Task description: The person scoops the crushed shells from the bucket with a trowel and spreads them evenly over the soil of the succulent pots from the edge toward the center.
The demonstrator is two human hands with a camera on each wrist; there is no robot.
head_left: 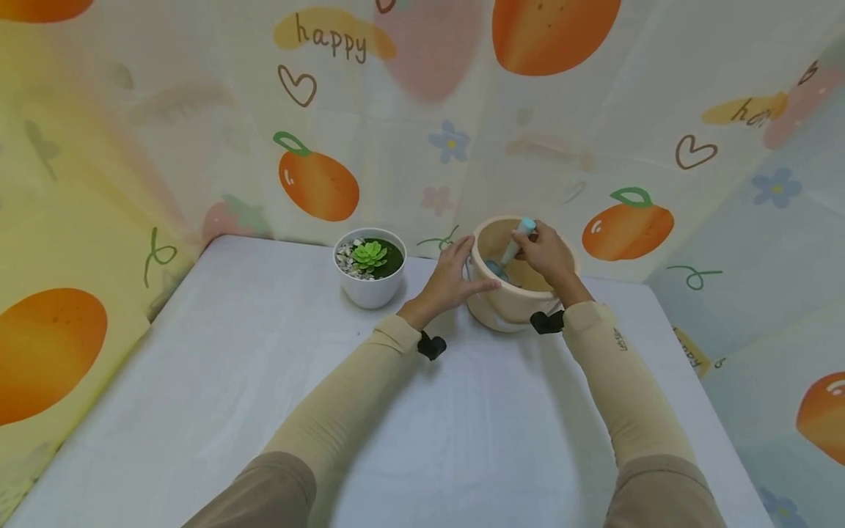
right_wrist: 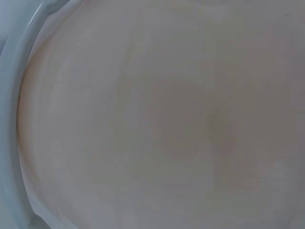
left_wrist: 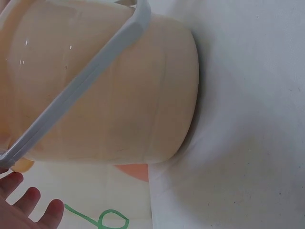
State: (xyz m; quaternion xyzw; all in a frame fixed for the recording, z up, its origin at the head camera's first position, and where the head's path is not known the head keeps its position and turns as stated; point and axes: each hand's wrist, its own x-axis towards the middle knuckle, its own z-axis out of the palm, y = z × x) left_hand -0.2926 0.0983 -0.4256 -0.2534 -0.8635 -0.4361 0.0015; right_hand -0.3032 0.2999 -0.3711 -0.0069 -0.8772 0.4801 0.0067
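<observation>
A cream-coloured bucket (head_left: 508, 306) with a grey-blue carrying handle (left_wrist: 83, 83) stands near the table's back edge. My left hand (head_left: 449, 279) rests against its left side, thumb along the front of the rim, fingers fairly straight; in the left wrist view their fingertips (left_wrist: 29, 196) show beside the handle's end. With my right hand (head_left: 549, 258), I grip the pale blue handle of a small tool (head_left: 513, 246) over the bucket's opening. Its grey-blue head points down inside, its kind unclear. The right wrist view is filled by the bucket's wall (right_wrist: 157, 114).
Left of the bucket stands a white pot (head_left: 370, 290) with a green succulent (head_left: 370, 254) and pebbles. A white cloth covers the table (head_left: 317, 367). Fruit-printed sheets (head_left: 396, 147) hang behind and at both sides, close to the bucket.
</observation>
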